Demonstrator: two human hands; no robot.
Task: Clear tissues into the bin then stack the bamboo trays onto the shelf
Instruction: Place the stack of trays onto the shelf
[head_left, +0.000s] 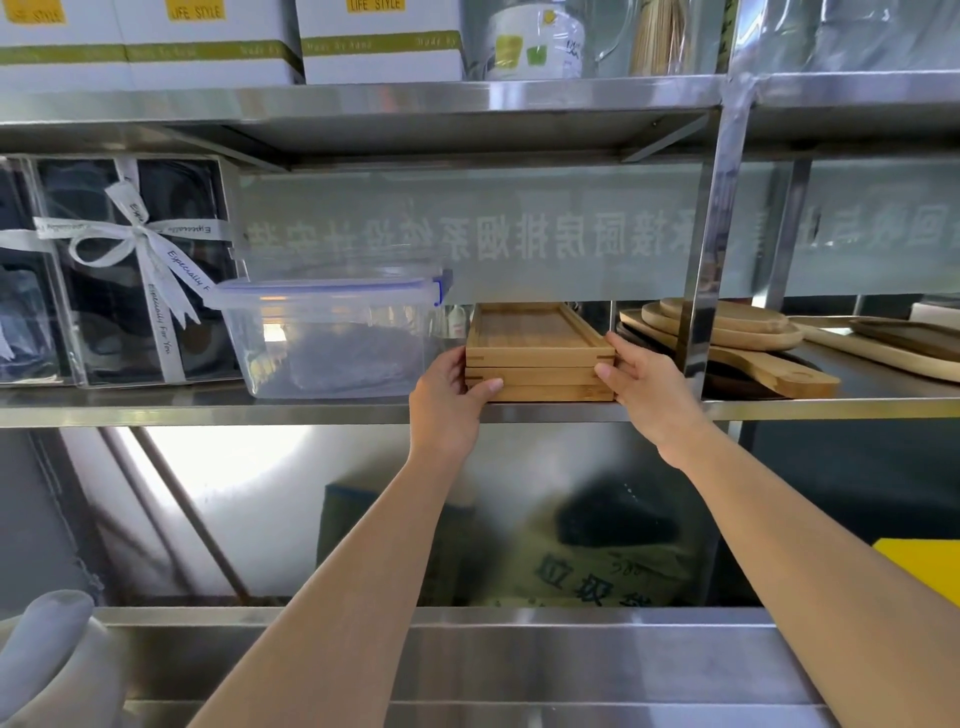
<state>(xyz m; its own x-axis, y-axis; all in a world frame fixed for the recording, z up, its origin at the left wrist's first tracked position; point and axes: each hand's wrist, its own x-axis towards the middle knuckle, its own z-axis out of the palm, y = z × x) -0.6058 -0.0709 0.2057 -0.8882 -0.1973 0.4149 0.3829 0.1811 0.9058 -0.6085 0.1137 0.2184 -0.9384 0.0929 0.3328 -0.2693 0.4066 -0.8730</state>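
A stack of three rectangular bamboo trays (540, 358) rests on the steel shelf (311, 413) at its front edge. My left hand (449, 397) grips the stack's left front corner, thumb on the front face. My right hand (641, 384) grips the right front corner, fingers along the side and thumb on the front. The stack sits between a plastic box and a shelf post. No tissues or bin show in this view.
A clear lidded plastic box (332, 338) stands just left of the trays. A steel post (706, 260) rises to their right, with round wooden boards (737, 332) behind it. Gift boxes with ribbon (124, 270) fill the left. White cartons (379, 47) sit on the shelf above.
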